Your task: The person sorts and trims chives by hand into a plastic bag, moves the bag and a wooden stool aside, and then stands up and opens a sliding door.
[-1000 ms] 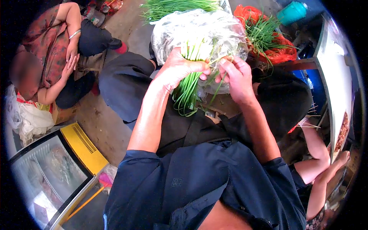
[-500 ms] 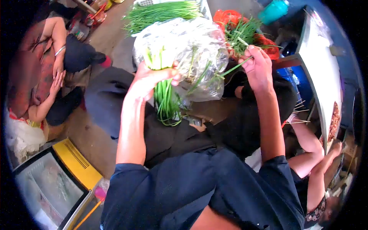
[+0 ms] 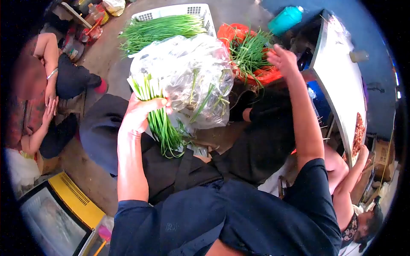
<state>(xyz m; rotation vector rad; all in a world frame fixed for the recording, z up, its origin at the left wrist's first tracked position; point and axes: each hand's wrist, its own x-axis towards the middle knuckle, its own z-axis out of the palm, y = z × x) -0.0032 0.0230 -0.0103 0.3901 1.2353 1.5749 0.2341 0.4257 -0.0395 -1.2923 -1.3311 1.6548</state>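
Observation:
My left hand point(image 3: 140, 110) is wrapped round a bunch of chives point(image 3: 165, 135), pale stalk ends upward and green leaves hanging below the fist. My right hand point(image 3: 283, 63) is raised with its fingers apart, and I see nothing in it. It hovers at the right side of loose chives point(image 3: 251, 52) lying in a red plastic bag point(image 3: 230, 32). Between my hands a clear plastic bag point(image 3: 171, 53) rests in front of my knees, with a few green and withered bits on it. Behind it, trimmed-looking chives point(image 3: 164, 27) lie in a white basket point(image 3: 209, 19).
A teal bottle point(image 3: 285, 20) lies beyond the red bag. To the right, a white board point(image 3: 339, 72) carries a reddish-brown heap point(image 3: 358, 132), with another person's arm point(image 3: 352, 170) beside it. A seated person point(image 3: 51, 68) is on the left, above a yellow-edged glass case point(image 3: 77, 198).
My right hand has let go of the green stalk it held and opened beside the red bag. The left hand still grips its bunch. The whole view has shifted slightly.

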